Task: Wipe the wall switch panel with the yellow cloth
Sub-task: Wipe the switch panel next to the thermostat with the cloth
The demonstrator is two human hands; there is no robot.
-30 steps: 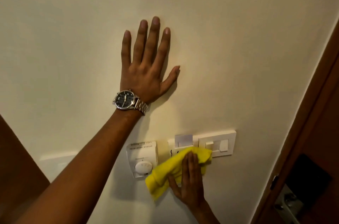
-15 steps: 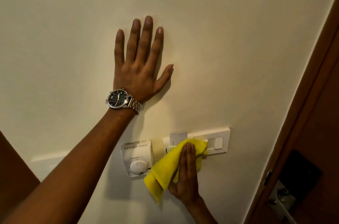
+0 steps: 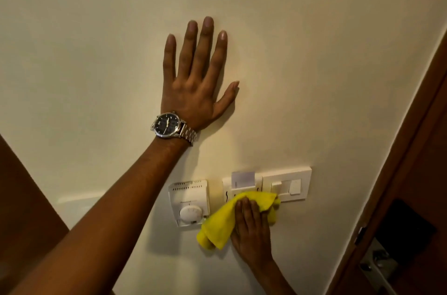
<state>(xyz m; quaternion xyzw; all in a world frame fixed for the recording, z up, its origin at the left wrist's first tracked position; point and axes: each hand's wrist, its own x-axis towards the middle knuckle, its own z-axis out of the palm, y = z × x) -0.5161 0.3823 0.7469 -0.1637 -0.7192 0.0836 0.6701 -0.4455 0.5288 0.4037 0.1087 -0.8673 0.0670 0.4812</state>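
The wall switch panel (image 3: 278, 184) sat low on the wall (image 3: 314, 52), toward its right edge beside the brown door frame (image 3: 416, 140); a white card (image 3: 243, 178) stood in the slot on its left part, and nothing else there held anything; the yellow cloth (image 3: 232, 218) lay pressed over the panel's lower left, its loose end hanging down-left; the right hand (image 3: 251, 229) held it flat to the wall, fingers (image 3: 246, 210) together on top of the cloth; the wiping stroke looked to be in hand, with the rocker switches (image 3: 287, 187) at the right uncovered, so the next pass probably called for sliding right with light pressure, lest a switch flip; a thermostat (image 3: 189, 202) sat just left of the panel; well above, the left hand (image 3: 193, 81), a wristwatch (image 3: 168, 125) on its wrist, braced flat on the wall, fingers spread and holding nothing.
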